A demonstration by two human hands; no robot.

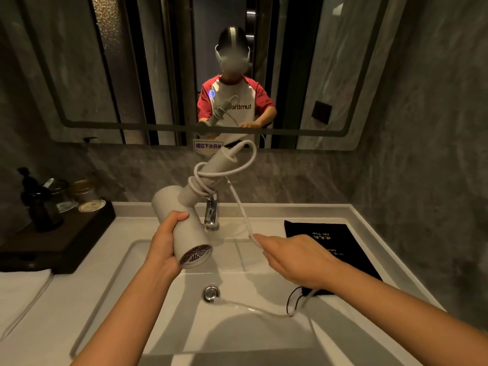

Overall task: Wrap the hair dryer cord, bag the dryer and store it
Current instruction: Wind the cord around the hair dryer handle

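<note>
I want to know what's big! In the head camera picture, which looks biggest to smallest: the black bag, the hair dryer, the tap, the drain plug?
1. Black bag
2. Hair dryer, near the bag in size and closer to the camera, so unsure
3. Tap
4. Drain plug

- The left hand (165, 243) grips the barrel of the white hair dryer (184, 225) above the sink (137, 262), with the grille end toward the camera and the handle pointing up toward the mirror (105, 75).
- The white cord (239, 204) is looped several times around the handle, then runs down to the right hand (293, 256), which pinches it over the sink.
- Past that hand the cord trails into the basin, near the drain (211, 294).
- A black bag (332, 247) lies flat on the counter just right of the sink.
- The faucet (212, 213) stands behind the sink.
</note>
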